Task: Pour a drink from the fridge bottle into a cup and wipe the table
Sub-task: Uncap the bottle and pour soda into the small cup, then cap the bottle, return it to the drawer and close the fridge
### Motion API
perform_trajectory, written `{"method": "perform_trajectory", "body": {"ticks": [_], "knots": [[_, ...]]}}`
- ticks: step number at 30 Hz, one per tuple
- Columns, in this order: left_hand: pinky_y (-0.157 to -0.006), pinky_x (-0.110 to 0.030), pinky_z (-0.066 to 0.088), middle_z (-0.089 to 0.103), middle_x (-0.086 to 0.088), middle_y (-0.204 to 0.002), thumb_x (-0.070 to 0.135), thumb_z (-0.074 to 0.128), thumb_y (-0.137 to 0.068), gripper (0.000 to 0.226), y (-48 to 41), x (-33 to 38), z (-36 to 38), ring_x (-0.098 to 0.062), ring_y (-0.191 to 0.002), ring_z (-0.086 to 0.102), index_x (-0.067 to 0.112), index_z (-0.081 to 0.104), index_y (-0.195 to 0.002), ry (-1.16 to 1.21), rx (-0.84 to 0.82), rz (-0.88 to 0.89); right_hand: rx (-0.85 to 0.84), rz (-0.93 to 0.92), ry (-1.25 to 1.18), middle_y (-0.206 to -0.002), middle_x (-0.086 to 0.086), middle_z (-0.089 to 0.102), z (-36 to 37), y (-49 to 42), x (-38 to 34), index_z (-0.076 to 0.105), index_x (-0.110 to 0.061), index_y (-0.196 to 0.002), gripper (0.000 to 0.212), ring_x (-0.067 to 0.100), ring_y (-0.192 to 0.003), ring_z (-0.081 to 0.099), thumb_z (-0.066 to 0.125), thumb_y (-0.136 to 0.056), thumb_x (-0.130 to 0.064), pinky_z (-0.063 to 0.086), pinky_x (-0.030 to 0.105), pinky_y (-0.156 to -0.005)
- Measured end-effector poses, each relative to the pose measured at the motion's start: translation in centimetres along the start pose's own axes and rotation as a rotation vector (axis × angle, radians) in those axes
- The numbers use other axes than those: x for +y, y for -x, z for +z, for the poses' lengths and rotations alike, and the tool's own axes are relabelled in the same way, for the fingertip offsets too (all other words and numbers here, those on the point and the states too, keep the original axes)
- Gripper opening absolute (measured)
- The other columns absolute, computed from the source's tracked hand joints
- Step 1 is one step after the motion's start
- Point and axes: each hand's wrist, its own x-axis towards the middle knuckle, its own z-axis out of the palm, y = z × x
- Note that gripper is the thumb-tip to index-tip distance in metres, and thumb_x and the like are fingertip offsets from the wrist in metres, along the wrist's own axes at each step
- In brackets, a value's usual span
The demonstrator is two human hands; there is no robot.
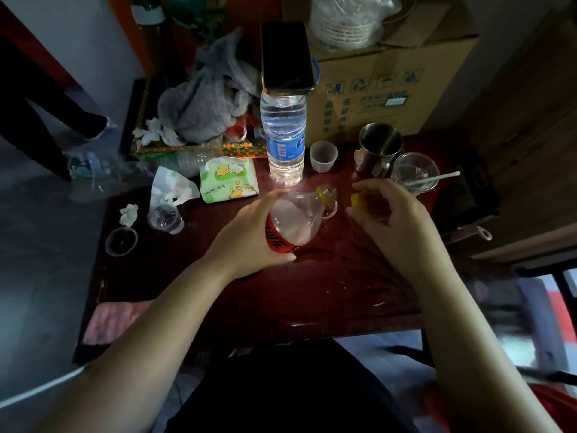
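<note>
Bottle (296,217) tilted toward cup (331,212) — left hand (249,237) grips it, right hand (394,220) pinches the yellow cap (356,200).

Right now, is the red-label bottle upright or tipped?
Tipped. The left hand grips the red-label bottle leaning rightward, its uncapped mouth at a small clear cup; the right hand holds the yellow cap.

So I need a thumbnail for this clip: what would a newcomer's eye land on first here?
First, the left hand tipping a red-labelled bottle over a small clear cup in the middle of the dark red table, while the right hand pinches the yellow cap beside it. Just behind them, a dark phone lies balanced on top of an upright water bottle.
</note>
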Motion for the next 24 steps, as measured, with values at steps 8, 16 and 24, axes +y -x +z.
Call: {"method": "perform_trajectory", "body": {"ticks": [8, 16, 24], "knots": [[-0.097, -0.042, 0.045, 0.05, 0.014, -0.131, 0.046, 0.087, -0.052, 0.104, 0.5, 0.0, 0.0, -0.011, -0.122, 0.047, 0.038, 0.031, -0.14, 0.117, -0.011, 0.139, 0.079, -0.021, -0.077, -0.099, -0.009, 0.065, 0.7, 0.9, -3.2, 0.063, -0.027, -0.104, 0.026, 0.0, -0.084, 0.06, 0.072, -0.079, -0.027, 0.042, 0.006, -0.071], [-0.098, -0.04, 0.045, 0.049, 0.015, -0.132, 0.042, 0.087, -0.054, 0.101, 1.9, -0.5, -1.0, -0.008, -0.122, 0.046, 0.039, 0.031, -0.137, 0.117, -0.046, 0.25, 0.122, -0.001, -0.008, -0.098, -0.01, 0.065, 1.7, 2.9, -5.3, 0.066, -0.026, -0.104, 0.026, 0.003, -0.088, 0.06, 0.073, -0.079, -0.029, 0.044, 0.01, -0.075], [-0.1, -0.032, 0.04, 0.04, 0.017, -0.14, 0.044, 0.087, -0.055, 0.106, 3.6, -2.1, -1.3, -0.005, -0.126, 0.04, 0.043, 0.024, -0.14, 0.065, -0.174, 0.345, 0.087, 0.09, -0.048, -0.098, -0.011, 0.069, 2.2, 6.4, -6.5, 0.069, -0.033, -0.102, 0.029, 0.003, -0.091, 0.065, 0.076, -0.074, -0.031, 0.052, 0.024, -0.084]]}}
